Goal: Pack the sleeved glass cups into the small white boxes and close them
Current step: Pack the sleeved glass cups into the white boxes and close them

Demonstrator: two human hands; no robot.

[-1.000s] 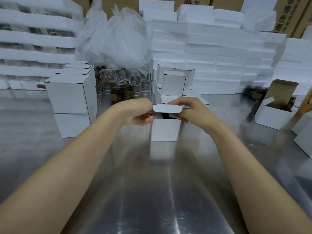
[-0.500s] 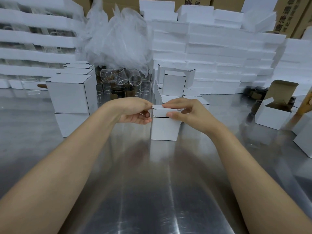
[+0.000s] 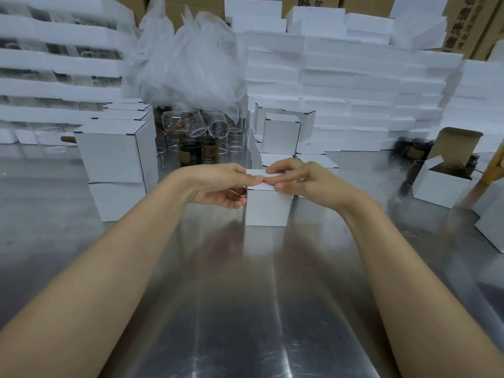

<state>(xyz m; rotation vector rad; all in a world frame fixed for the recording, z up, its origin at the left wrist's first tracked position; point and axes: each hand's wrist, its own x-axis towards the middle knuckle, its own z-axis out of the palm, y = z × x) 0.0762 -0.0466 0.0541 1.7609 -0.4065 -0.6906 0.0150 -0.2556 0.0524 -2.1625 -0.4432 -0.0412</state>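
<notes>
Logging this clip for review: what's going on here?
A person holds a small white box on the steel table with both hands, the left hand at its side and the right hand pressing the lid down. The lid looks almost shut. Glass cups and an open box wait nearby.

Steel table (image 3: 245, 301) — white boxes (image 3: 266, 208), perhaps foam slabs (image 3: 341, 77).

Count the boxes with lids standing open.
1: the open box at far right, flap upright. The centre box under the left hand and right hand looks shut; stacks may hide more.
</notes>
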